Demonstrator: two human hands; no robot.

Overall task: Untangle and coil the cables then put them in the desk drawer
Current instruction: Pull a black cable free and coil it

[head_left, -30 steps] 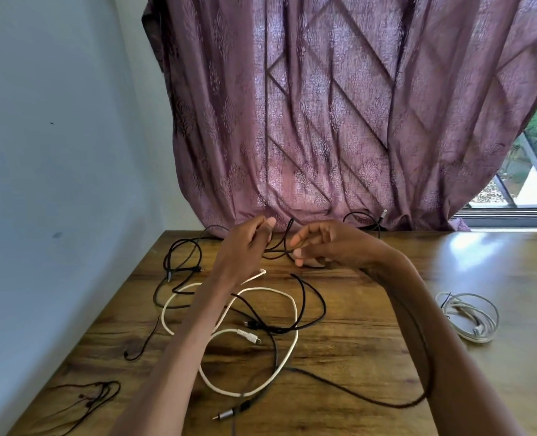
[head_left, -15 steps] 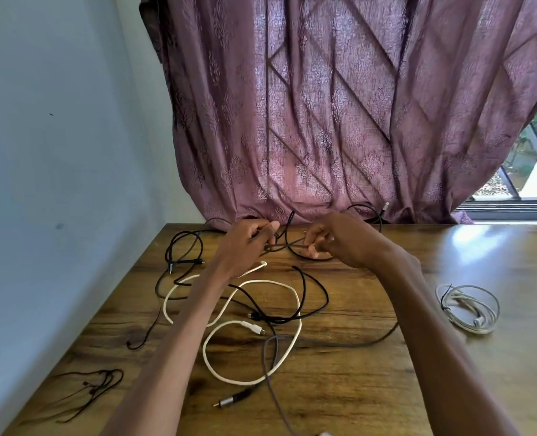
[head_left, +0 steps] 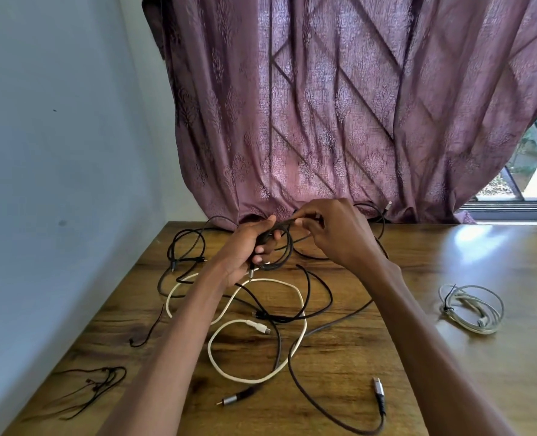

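A tangle of cables lies on the wooden desk [head_left: 449, 253]. My left hand [head_left: 248, 247] grips a small coil of dark braided cable [head_left: 284, 247], loops hanging below its fingers. My right hand [head_left: 336, 234] pinches the same cable just right of the coil, above the desk's far edge. The cable's free length trails down across the desk to a silver plug [head_left: 378, 388] near the front. A white cable [head_left: 295, 354] loops under my left forearm, crossed by a thin black cable [head_left: 308, 297]. The drawer is out of view.
A tied grey coil [head_left: 471, 308] rests on the right of the desk. Thin black earphones [head_left: 94, 388] lie at the front left. More black cable [head_left: 185, 247] sits at the back left. A purple curtain [head_left: 339, 121] hangs behind; a wall stands to the left.
A coil of dark cable has formed in my left hand, with my right hand close beside it. The cable's loose end has slid in, its silver plug now on the desk front.
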